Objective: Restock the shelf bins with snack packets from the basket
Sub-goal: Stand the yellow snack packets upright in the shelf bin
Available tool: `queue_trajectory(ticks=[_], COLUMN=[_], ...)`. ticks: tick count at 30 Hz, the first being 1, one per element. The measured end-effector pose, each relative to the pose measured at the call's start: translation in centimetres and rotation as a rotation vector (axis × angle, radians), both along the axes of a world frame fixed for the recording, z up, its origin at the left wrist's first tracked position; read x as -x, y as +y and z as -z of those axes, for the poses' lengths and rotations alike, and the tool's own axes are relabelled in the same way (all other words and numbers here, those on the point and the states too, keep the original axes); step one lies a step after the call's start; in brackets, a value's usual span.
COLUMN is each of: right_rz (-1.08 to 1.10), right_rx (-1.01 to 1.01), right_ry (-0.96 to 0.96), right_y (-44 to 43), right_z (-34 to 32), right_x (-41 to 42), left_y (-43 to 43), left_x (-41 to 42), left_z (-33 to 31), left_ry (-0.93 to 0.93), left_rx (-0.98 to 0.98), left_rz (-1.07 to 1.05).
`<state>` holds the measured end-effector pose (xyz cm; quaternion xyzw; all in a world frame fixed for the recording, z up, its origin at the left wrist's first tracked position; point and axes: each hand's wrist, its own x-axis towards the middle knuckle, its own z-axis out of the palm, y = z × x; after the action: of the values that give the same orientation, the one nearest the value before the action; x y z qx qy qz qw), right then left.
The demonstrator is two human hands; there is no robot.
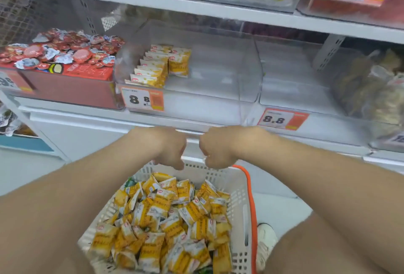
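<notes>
A white plastic basket (239,188) with an orange handle sits low in front of me, heaped with yellow snack packets (172,219). My left hand (169,148) and my right hand (216,148) hang side by side over the basket's far rim, backs up and fingers curled downward. No packet shows in either hand, and the fingertips are hidden. Above them, a clear shelf bin (218,85) holds a short row of the same yellow packets (157,68) at its left side. The bin's other half is bare.
A red bin of round red-lidded cups (61,52) stands to the left. To the right is another clear bin (295,90), then bagged brownish snacks (367,90). Price tags reading 8.8 (142,99) hang on the bin fronts. An upper shelf (196,4) overhangs the bins.
</notes>
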<state>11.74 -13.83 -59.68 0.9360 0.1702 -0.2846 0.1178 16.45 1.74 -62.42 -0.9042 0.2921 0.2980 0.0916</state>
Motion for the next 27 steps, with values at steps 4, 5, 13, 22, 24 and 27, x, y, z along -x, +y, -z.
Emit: queue_trajectory(ticks=[4, 5, 13, 22, 24, 27], right_rz=[-0.055, -0.09, -0.212, -0.292, -0.271, -0.246], right_rx=[0.094, 0.136, 0.095, 0.065, 0.058, 0.052], right_ry=[0.175, 0.208, 0.148, 0.142, 0.148, 0.135], right_y=[-0.6, -0.8, 0.2, 1.4, 1.3, 1.1], right_z=[4.0, 4.8, 7.1, 7.2, 7.1, 6.8], right_x=[2.7, 3.4, 5.2, 5.1, 4.9, 4.5], left_y=[-2.4, -2.8, -1.1, -0.2, 0.1, 1.1], left_x=[3.2, 4.1, 8.1, 7.8, 7.9, 7.5], left_z=[7.9, 9.9, 20.4, 24.7, 24.7, 25.5], left_ry=[0.042, 0.045, -0.075, -0.029, -0.053, -0.1], left_rx=[-0.166, -0.197, -0.451, -0.453, -0.435, -0.382], left_rz=[0.132, 0.152, 0.296, 0.174, 0.187, 0.293])
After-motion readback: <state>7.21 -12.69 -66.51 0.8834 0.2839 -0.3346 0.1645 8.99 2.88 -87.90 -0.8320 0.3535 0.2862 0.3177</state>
